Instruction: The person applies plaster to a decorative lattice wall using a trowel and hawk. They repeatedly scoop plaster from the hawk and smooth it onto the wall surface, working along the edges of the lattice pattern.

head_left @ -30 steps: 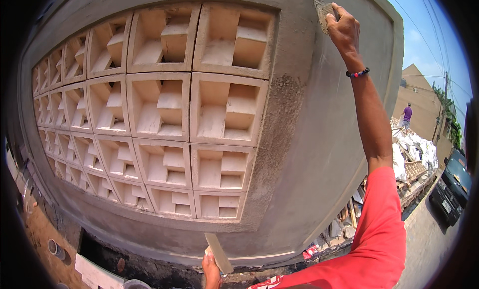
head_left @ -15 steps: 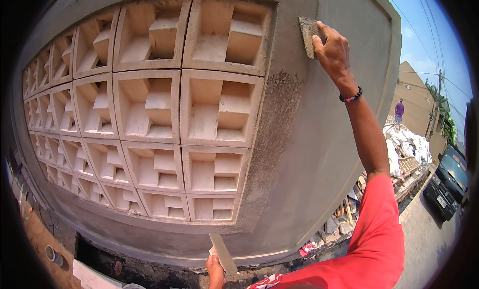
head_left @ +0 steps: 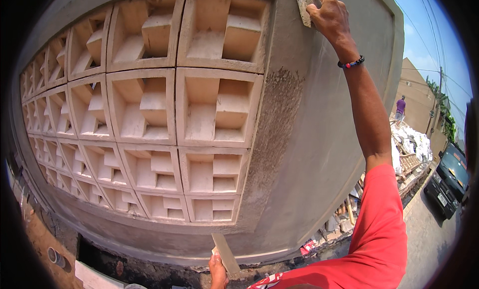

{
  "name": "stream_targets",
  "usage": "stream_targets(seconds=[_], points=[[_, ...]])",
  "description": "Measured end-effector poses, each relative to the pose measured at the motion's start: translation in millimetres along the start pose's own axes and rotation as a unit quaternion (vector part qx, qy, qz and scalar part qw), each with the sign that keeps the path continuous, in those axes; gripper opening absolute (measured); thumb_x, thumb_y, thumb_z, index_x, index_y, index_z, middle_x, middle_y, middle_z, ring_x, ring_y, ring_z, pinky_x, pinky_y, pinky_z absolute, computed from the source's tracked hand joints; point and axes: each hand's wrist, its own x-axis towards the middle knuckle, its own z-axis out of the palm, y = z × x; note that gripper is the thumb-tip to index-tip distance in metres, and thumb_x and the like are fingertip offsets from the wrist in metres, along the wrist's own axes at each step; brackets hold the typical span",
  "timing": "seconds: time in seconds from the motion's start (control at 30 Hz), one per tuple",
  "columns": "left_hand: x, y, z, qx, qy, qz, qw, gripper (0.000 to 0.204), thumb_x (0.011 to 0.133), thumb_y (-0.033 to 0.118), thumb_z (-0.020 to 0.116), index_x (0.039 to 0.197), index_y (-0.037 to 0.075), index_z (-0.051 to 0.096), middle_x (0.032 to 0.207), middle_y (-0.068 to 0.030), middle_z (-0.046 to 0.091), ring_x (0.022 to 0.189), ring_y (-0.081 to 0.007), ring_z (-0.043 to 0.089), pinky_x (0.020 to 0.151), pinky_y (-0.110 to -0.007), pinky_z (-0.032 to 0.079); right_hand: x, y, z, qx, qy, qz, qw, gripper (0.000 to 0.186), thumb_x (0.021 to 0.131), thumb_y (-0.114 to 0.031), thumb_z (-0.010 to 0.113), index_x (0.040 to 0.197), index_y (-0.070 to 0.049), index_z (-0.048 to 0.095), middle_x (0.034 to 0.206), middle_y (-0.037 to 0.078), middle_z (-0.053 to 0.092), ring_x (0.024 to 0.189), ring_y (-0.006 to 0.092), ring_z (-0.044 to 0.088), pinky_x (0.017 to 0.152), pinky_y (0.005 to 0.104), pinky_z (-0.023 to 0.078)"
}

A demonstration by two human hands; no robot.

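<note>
Your right hand has carried the hand float back up the wall.

Half a second ago the float sat lower, closer to the rough patch; now it is well above it, beside the upper right corner of the pale vent blocks, so this stroke probably works the upper grey strip and leaves the patch alone. Your right fingers are clamped on the float, whose body juts out left of your grip, against or just off the wall; I cannot tell which. Low down, your left hand grips a narrow board, which slants up past your thumb.
</note>
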Motion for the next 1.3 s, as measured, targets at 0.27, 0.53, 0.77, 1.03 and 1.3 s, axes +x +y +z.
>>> stream_targets(seconds=[0.27,0.53,0.77,1.03,1.3], points=[[0.7,0.7,-5.3,0.039,0.003,-0.004,0.999,0.038,0.099,0.035,0.045,0.113,0.001,0.056,0.091,-0.0065,0.062,0.080,-0.0146,0.058,0.071,-0.031,0.047,-166.3,-34.2,-20.3,0.111,-0.028,0.005,0.993,0.039,0.077,-0.010,0.061,0.114,0.001,0.062,0.091,0.016,0.066,0.078,0.0283,0.065,0.073,0.0369,0.052],[-0.6,22.6,10.8,0.030,-0.009,-0.014,0.999,0.037,0.099,0.035,0.046,0.110,0.002,0.057,0.092,-0.0059,0.061,0.082,-0.0131,0.056,0.072,-0.030,0.046,-36.7,-8.3,-22.8,0.068,0.056,0.006,0.996,0.023,0.086,-0.020,0.056,0.095,0.000,0.063,0.083,0.018,0.065,0.072,0.0302,0.064,0.066,0.0380,0.049],[-1.5,16.5,20.3,0.064,-0.024,-0.038,0.997,0.036,0.099,0.033,0.045,0.110,0.001,0.057,0.094,-0.0056,0.062,0.083,-0.0130,0.056,0.074,-0.030,0.046,-191.3,-35.5,8.5,0.080,0.023,0.024,0.996,0.044,0.078,-0.008,0.064,0.120,0.002,0.055,0.078,0.012,0.058,0.057,0.0221,0.058,0.054,0.0332,0.051],[-1.1,25.8,10.7,0.080,-0.039,-0.039,0.995,0.034,0.099,0.033,0.045,0.111,0.002,0.057,0.093,-0.0049,0.062,0.083,-0.0128,0.056,0.076,-0.030,0.046,-141.5,-19.4,-41.9,0.103,0.018,0.032,0.994,0.039,0.081,-0.013,0.062,0.118,0.000,0.061,0.096,0.018,0.067,0.081,0.0259,0.066,0.076,0.0332,0.052],[-4.9,23.0,32.0,0.061,-0.071,-0.038,0.995,0.035,0.099,0.035,0.047,0.109,0.003,0.057,0.093,-0.0045,0.061,0.083,-0.0125,0.056,0.074,-0.030,0.046,32.4,60.0,-14.5,0.069,0.079,-0.162,0.981,0.022,0.089,-0.020,0.057,0.078,-0.003,0.064,0.065,0.010,0.062,0.056,0.0215,0.057,0.054,0.0316,0.045]])
